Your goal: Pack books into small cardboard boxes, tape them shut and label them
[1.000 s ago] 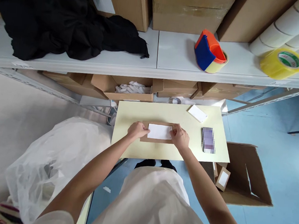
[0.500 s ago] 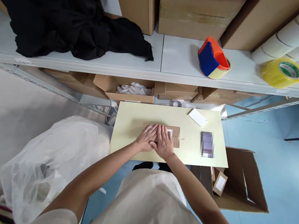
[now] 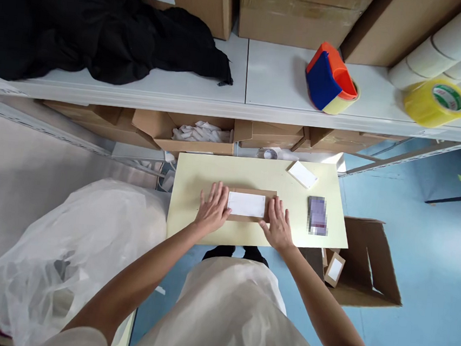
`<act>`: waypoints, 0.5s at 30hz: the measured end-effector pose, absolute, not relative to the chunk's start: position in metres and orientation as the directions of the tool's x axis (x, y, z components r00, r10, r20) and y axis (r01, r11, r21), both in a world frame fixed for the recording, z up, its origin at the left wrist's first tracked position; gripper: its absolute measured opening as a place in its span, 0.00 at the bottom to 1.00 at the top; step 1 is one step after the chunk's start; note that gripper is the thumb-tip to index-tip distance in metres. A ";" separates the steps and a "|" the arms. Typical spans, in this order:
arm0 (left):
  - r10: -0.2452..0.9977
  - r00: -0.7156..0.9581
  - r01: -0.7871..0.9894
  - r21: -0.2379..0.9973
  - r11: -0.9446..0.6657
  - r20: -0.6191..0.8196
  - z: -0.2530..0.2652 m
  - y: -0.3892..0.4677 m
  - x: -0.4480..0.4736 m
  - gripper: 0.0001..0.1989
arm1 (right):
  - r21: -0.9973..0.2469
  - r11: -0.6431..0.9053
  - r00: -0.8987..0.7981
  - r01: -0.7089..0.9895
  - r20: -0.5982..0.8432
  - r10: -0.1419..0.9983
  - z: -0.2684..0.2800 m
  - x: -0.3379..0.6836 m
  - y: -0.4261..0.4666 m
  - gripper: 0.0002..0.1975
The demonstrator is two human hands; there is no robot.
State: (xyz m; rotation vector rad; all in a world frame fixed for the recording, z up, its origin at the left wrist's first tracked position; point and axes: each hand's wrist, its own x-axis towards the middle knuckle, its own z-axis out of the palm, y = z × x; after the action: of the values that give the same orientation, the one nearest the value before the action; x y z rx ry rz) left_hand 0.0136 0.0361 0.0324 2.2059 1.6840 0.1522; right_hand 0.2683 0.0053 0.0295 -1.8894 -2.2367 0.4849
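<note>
Brown cardboard, a flat kraft package (image 3: pixel 271 198) bearing a white label (image 3: pixel 246 204), lies at the centre of a pale yellow counter (image 3: pixel 197 175). The left hand (image 3: pixel 212 209) rests flat at its nine o'clock end, the right hand (image 3: pixel 278 225) flat at its three o'clock end; neither grip is closed, fingers spread and holding nothing. The label appears fully stuck down and smooth, so the labelling looks done; the package has not yet left the counter.

At one o'clock on the counter lies a small white card (image 3: pixel 302 174), and at three o'clock a blurred dark object (image 3: pixel 317 215). Off the counter at four o'clock, an open cardboard box (image 3: pixel 368 262) on the blue floor holds small labelled parcels. At eight o'clock sits a clear plastic bag (image 3: pixel 68 250). At twelve o'clock a white shelf (image 3: pixel 272 79) carries black cloth (image 3: pixel 85 23), a tape dispenser (image 3: pixel 329 79), a yellow tape roll (image 3: pixel 437 100) and cartons.
</note>
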 end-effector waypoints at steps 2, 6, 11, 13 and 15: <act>0.974 0.146 0.883 0.466 -0.051 -0.170 0.028 0.031 0.004 0.37 | -0.515 -0.030 -0.036 0.857 -0.117 0.992 0.031 0.278 0.007 0.39; 0.934 0.085 0.684 0.702 0.198 -0.347 0.024 0.029 -0.005 0.35 | -0.718 -0.361 0.155 0.595 -0.339 0.928 0.038 0.284 0.015 0.34; 0.920 0.049 0.612 0.740 0.279 -0.388 0.039 0.033 0.008 0.32 | -0.765 -0.437 0.185 0.472 -0.399 0.898 0.053 0.275 0.013 0.27; 0.939 0.050 0.598 0.763 0.245 -0.341 0.051 0.033 0.014 0.31 | -0.792 -0.444 0.211 0.418 -0.391 0.896 0.061 0.279 0.004 0.26; 0.944 0.073 0.579 0.784 0.223 -0.323 0.064 0.031 0.023 0.31 | -0.823 -0.450 0.235 0.345 -0.388 0.891 0.070 0.289 -0.010 0.25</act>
State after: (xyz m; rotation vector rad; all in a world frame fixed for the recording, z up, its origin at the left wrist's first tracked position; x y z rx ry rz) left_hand 0.0229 0.0315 0.0643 1.4604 1.6111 0.5181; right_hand 0.2893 -0.0100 0.0702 -1.9184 -1.1299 1.1854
